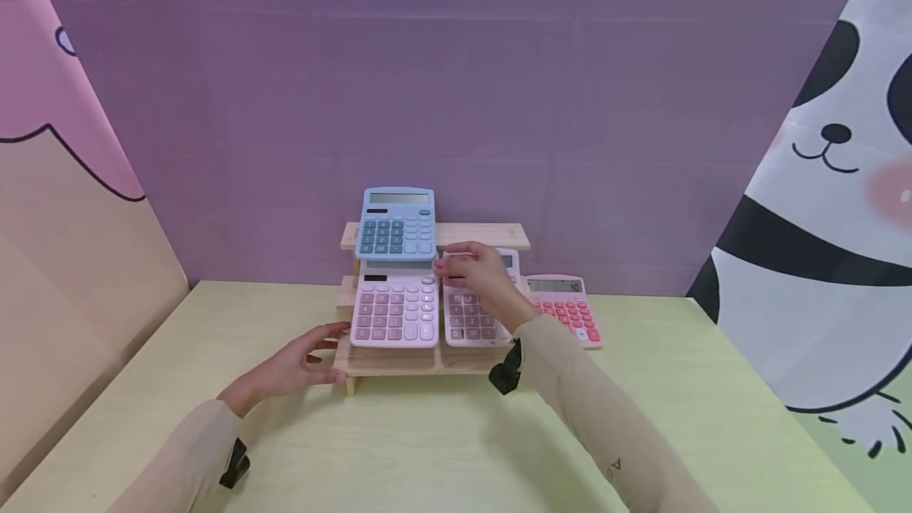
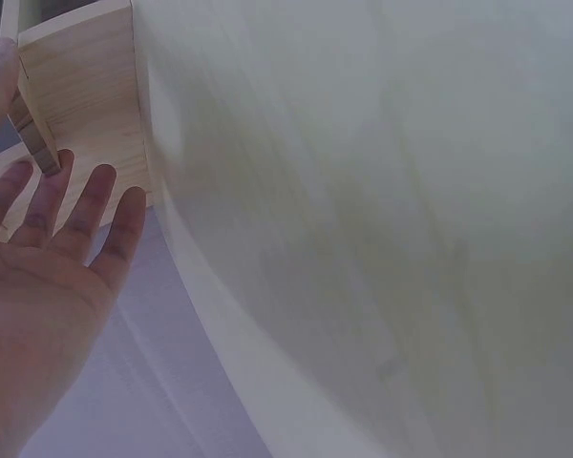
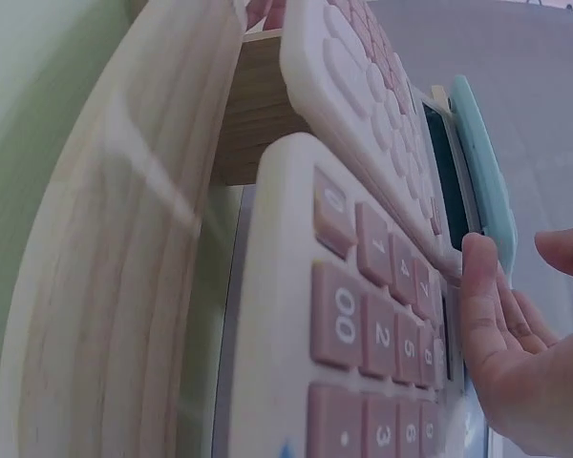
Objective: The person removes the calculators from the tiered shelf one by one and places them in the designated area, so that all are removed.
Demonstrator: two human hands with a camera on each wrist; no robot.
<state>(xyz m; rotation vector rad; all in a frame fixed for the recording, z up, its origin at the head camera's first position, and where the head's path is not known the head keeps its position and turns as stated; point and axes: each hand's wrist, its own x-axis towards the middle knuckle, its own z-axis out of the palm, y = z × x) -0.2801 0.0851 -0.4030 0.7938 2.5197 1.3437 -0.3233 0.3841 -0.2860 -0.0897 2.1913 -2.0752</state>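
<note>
A tiered wooden stand (image 1: 420, 361) holds several calculators. My left hand (image 1: 302, 359) is at its left end, fingers loosely extended; in the left wrist view the thumb and fingers (image 2: 91, 205) lie around the end of a shelf board (image 2: 76, 95). A blue calculator (image 1: 396, 225) leans on the top tier. Below it stands a pink calculator (image 1: 396, 305), with another pink calculator (image 1: 466, 323) on its right. My right hand (image 1: 488, 275) reaches over that one, fingertips at the edges of the blue and left pink calculators. The fingers (image 3: 482, 296) are fairly straight.
Right of the stand, a pink calculator with red keys (image 1: 570, 311) leans back, its display lit. The stand is on a pale wooden table (image 1: 427, 450). A purple backdrop (image 1: 456, 101) rises behind, with cartoon panels (image 1: 841, 323) at the sides.
</note>
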